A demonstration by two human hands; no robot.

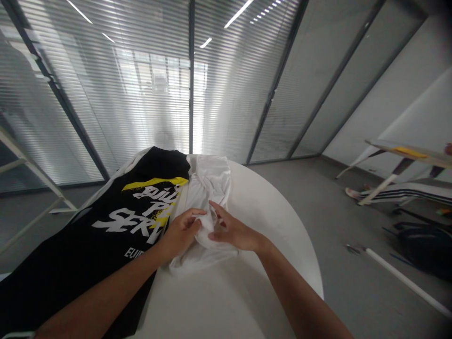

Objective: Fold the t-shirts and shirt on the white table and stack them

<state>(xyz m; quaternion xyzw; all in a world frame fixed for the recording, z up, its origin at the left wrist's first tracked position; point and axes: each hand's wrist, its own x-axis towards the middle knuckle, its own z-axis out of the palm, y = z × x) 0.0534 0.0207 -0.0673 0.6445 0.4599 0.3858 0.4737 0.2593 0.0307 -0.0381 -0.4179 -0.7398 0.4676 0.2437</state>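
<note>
A white cloth garment point(209, 181) lies folded lengthwise on the round white table point(275, 221), and part of it is bunched up near its middle. My left hand point(181, 233) grips a fold of this white cloth at its left side. My right hand point(231, 230) sits just to the right, its fingers spread and their tips against the bunched cloth. A black T-shirt point(88, 263) with a yellow and white print lies flat to the left, running off the table's edge, and my left forearm crosses above it.
Glass partitions with blinds point(141, 94) stand behind the table. At right, a person's leg in striped trousers point(406, 192) extends beneath a low board on a stand point(406, 153). A black bag point(425, 249) and a white rod point(406, 280) lie on the grey floor.
</note>
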